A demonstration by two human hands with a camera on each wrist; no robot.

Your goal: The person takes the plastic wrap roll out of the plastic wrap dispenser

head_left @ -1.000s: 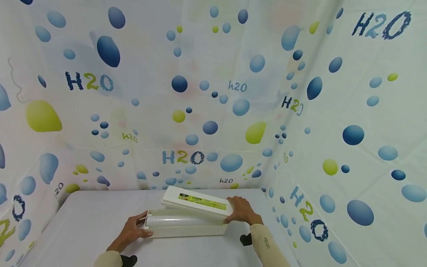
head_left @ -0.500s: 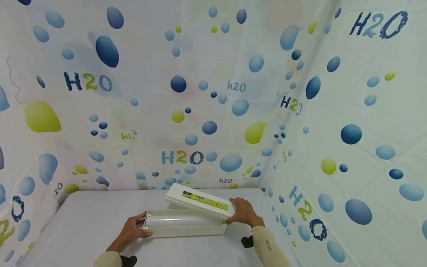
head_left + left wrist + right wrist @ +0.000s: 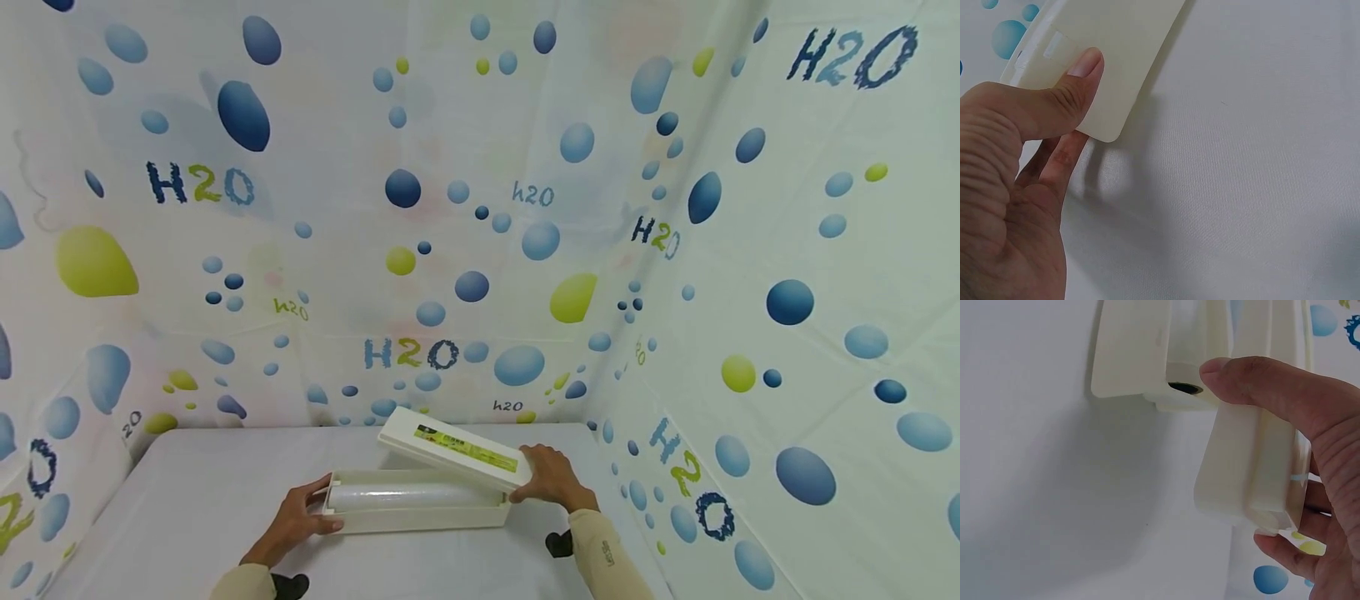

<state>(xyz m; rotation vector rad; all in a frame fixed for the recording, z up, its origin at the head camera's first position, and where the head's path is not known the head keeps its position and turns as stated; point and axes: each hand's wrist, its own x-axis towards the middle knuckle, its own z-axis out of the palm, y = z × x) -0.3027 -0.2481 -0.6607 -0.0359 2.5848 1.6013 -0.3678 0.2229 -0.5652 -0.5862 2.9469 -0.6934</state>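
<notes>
A long cream plastic-wrap dispenser box (image 3: pixel 420 522) lies on the table with a roll of clear plastic wrap (image 3: pixel 405 497) inside. My left hand (image 3: pixel 295 514) grips its left end; in the left wrist view the thumb presses the outer wall of the box (image 3: pixel 1132 56). My right hand (image 3: pixel 553 477) holds the right end of the white lid (image 3: pixel 453 447), which bears a green and yellow label. The lid is tilted, its left end raised and swung back behind the box. From the right wrist, the lid (image 3: pixel 1229 465) sits between thumb and fingers, beside the roll's dark core (image 3: pixel 1185 388).
A white cloth covers the table (image 3: pixel 187 500). Behind it hangs a patterned curtain (image 3: pixel 337 267) with blue and green drops, and another curtain (image 3: pixel 817 400) runs along the right side. A black strap piece (image 3: pixel 558 544) shows near the right sleeve.
My right hand has moved slightly right with the lid, whose left end has risen and swung farther back. The left hand and the box have stayed in place.
</notes>
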